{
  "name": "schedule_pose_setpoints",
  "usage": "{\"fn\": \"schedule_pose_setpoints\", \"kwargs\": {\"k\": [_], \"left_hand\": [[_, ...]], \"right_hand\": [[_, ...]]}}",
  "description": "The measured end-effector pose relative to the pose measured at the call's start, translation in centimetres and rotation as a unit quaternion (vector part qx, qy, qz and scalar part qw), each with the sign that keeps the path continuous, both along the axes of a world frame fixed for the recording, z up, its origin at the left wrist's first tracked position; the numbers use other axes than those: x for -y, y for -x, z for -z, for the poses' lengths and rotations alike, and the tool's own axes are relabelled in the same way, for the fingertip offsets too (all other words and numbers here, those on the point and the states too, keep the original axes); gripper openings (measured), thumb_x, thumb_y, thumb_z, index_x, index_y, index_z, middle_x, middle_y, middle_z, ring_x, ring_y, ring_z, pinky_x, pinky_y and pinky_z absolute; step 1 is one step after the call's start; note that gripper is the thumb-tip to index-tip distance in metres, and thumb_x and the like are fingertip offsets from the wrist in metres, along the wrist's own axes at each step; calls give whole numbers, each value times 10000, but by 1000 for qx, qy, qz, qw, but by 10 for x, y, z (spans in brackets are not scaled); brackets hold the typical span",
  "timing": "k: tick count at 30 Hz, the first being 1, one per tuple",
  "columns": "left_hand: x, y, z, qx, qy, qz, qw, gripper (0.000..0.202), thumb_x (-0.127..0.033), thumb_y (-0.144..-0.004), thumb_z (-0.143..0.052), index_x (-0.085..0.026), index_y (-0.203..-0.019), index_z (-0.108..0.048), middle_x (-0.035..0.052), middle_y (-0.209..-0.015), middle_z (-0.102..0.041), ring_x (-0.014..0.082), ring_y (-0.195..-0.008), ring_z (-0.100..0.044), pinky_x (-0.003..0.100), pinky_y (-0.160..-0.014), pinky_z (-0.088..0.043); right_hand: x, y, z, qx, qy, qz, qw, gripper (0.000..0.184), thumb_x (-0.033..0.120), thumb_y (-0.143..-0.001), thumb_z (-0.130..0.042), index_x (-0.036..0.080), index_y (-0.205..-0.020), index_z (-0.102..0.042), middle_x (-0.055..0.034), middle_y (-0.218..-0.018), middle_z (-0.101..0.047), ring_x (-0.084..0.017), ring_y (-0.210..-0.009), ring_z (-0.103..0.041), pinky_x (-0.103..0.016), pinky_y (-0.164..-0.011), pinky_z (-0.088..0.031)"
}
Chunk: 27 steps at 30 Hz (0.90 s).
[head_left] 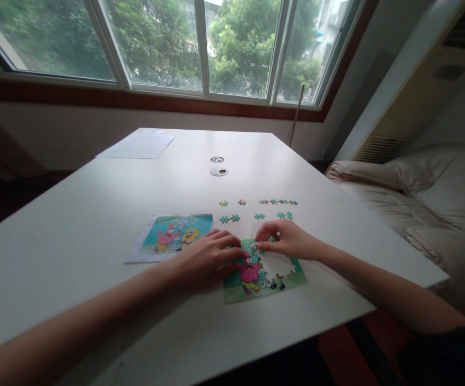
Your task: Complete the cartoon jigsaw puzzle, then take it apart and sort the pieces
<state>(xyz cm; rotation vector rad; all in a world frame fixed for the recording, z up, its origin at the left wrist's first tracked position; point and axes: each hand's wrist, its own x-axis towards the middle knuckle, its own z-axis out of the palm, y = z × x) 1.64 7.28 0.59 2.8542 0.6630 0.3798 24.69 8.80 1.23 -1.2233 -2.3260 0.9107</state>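
A partly filled cartoon jigsaw puzzle (pixel 250 273) lies near the front edge of the white table, with a white gap at its right centre. My left hand (pixel 216 254) rests on its upper left part, fingers spread and slightly bent. Over the top of the puzzle, my right hand (pixel 283 239) pinches with thumb and forefinger at a puzzle piece beside the grey-green character's head; the fingertips partly hide it. Loose puzzle pieces (pixel 235 218) lie in two rows beyond the hands. Left of the puzzle is a printed reference picture (pixel 172 236), its right side beside my left hand.
White paper sheets (pixel 136 146) lie at the table's far left. Two round cable-hole covers (pixel 218 171) are set in the middle of the white table (pixel 96 214). A pale leather sofa (pixel 437 187) stands to the right, and a window (pixel 168 43) is behind the table.
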Motion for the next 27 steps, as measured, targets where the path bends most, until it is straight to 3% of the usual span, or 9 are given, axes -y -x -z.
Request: {"fn": "schedule_pose_setpoints", "kwargs": {"k": [7,18,27], "left_hand": [[0,0,5,0,-10,-4,1000,231,-285,-857,-428,-223,-1058,-523,57,-1004,-534,186,-898,-480,354,-831,-371],[4,-4,1,-38,-48,-15,998,330,-401,-861,-394,-254,-1147,-465,73,-993,-509,206,-883,-480,370,-784,-392],[7,-8,-3,-63,-72,-19,995,340,-430,-874,-347,-236,-1120,-480,79,-975,-511,212,-884,-479,367,-771,-388]], "right_hand": [[2,0,0,13,-15,3,1000,170,308,-707,-613,166,-797,-638,-8,-699,-639,-90,-609,-545,-195,-545,-369],[4,2,1,54,-97,-11,994,91,270,-718,-609,195,-758,-642,6,-717,-622,-107,-679,-547,-220,-639,-372],[3,-2,-4,66,-112,-23,991,85,259,-731,-595,188,-762,-629,3,-717,-603,-107,-676,-532,-219,-636,-364]]}}
